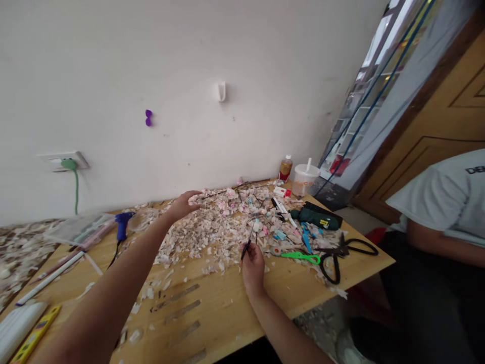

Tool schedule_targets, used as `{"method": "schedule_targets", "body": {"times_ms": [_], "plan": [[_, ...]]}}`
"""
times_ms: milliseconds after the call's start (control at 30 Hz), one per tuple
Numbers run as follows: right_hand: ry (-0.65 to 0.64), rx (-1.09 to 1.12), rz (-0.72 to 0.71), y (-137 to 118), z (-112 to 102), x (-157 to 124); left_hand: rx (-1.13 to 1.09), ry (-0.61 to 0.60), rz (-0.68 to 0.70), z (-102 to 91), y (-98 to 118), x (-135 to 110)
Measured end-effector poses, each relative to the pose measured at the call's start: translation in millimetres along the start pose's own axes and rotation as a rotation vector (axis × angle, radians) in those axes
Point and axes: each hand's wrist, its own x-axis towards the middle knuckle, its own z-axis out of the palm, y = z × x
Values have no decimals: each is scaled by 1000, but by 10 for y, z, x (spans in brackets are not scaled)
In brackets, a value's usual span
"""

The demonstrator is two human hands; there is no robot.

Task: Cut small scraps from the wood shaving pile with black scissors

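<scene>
My left hand [184,203] reaches out over a heap of pale pink and white petal-like scraps [212,227] on the wooden table [212,308], fingers curled down into the far part of the heap. What they grip, if anything, is hidden. My right hand [252,265] is closed in a pinch on a thin dark stick [248,242] that points up and away from me, at the near edge of the scraps.
Right of my hand lie green-handled scissors [301,256], black scissors [341,255], a blue tool [305,236] and a dark folded umbrella [316,217]. A bottle [285,168] and a plastic cup [304,179] stand by the wall. A blue glue gun [122,225] lies left. A person in a white shirt [443,197] sits at right.
</scene>
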Motion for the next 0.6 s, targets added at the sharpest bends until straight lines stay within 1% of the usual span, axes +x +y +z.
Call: {"method": "schedule_targets", "body": {"times_ms": [200, 300, 400, 467, 533, 600], "plan": [[-13, 4, -6, -6, 13, -11, 69, -149, 24, 169, -87, -40], [-26, 12, -2, 8, 17, -9, 117, -188, 0, 304, -119, -37], [-31, 14, -1, 20, 15, -6, 170, -185, -47, 545, -105, -137], [-27, 10, -3, 19, 14, -4, 194, -181, -78, 762, -85, -291], [-21, -3, -6, 12, 13, -2, 213, -143, -124, 972, -82, -469], [-18, -21, -11, 4, 14, 0, 201, -103, -133, 1109, -113, -594]]}}
